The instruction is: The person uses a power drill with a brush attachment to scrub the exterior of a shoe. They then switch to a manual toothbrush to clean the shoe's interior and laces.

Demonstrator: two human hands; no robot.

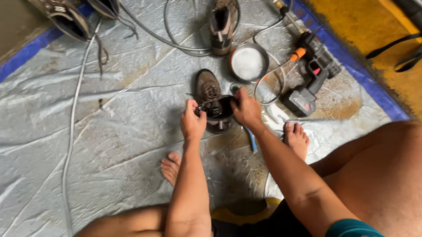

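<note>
A muddy brown shoe lies on the grey tarp in front of me, toe pointing away. My left hand grips the left side of its opening near the laces. My right hand grips the right side of the opening. Both hands pull at the collar of the shoe. My bare feet rest on the tarp just below the shoe, with my knees spread at the bottom of the view.
A second brown shoe lies farther off amid grey hose loops. A round metal bowl of white liquid and a black-and-orange cordless spray gun sit to the right. Dark shoes lie top left. Yellow floor borders the tarp.
</note>
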